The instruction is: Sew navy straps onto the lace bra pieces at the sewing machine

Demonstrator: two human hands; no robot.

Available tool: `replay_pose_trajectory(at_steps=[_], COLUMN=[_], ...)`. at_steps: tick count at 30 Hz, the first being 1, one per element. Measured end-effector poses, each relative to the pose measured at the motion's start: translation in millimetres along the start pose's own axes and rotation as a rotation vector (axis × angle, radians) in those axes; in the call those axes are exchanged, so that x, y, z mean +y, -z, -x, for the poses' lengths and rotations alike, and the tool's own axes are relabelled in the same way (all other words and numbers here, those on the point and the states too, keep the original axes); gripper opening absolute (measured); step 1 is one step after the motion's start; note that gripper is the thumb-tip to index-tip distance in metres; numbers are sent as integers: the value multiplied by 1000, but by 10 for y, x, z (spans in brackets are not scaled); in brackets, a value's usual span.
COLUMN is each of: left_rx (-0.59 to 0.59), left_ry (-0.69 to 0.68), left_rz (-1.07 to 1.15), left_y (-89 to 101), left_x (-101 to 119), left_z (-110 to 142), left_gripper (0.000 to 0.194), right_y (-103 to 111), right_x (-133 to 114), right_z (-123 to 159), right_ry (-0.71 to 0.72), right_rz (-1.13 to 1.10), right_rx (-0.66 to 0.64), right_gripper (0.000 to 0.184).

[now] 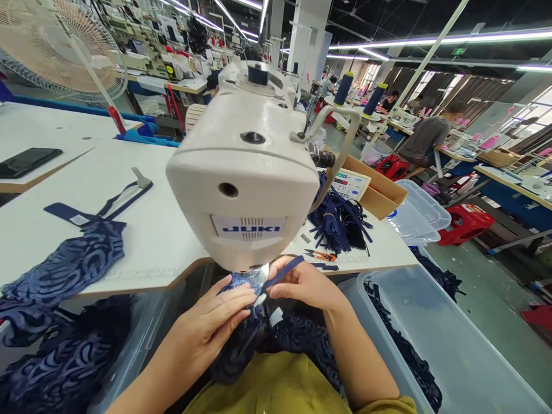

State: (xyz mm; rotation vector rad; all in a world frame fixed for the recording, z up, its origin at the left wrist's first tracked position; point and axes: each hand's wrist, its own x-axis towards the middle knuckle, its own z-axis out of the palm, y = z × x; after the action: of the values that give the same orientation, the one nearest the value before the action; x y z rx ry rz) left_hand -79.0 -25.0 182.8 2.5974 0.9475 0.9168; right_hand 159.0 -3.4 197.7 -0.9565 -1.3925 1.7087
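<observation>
A white sewing machine (241, 172) stands right in front of me, its head hiding most of the needle area. Under it, my left hand (224, 313) presses on a navy lace bra (239, 282) with its fingers laid flat. My right hand (297, 282) pinches a narrow navy strap (284, 271) close to the needle area, and the strap's end sticks up past the fingers. The rest of the dark patterned garment (302, 333) hangs down over my lap.
Orange-handled thread snips (321, 255) and a bundle of navy straps (334, 221) lie right of the machine. Lace bra pieces (77, 259) drape over the left table edge. Plastic bins (452, 333) flank my lap. A phone (30, 163) rests at far left.
</observation>
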Motion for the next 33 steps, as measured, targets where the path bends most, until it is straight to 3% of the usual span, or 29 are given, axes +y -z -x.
replay_pose_trajectory(at_steps=[4, 8, 18, 33], left_rx=[74, 137, 59, 44], left_ry=[167, 212, -86, -218], left_rz=[99, 144, -73, -145], left_y=[-52, -87, -38, -83], left_x=[2, 14, 3, -74], left_z=[41, 71, -13, -4], left_gripper=[25, 25, 32, 37], right_y=[34, -20, -150, -185], right_x=[12, 48, 117, 146], right_z=[7, -17, -79, -86], right_ry=[-29, -43, 16, 43], right_rz=[39, 94, 349, 367], right_rx=[113, 170, 227, 273], right_gripper=[26, 22, 10, 8])
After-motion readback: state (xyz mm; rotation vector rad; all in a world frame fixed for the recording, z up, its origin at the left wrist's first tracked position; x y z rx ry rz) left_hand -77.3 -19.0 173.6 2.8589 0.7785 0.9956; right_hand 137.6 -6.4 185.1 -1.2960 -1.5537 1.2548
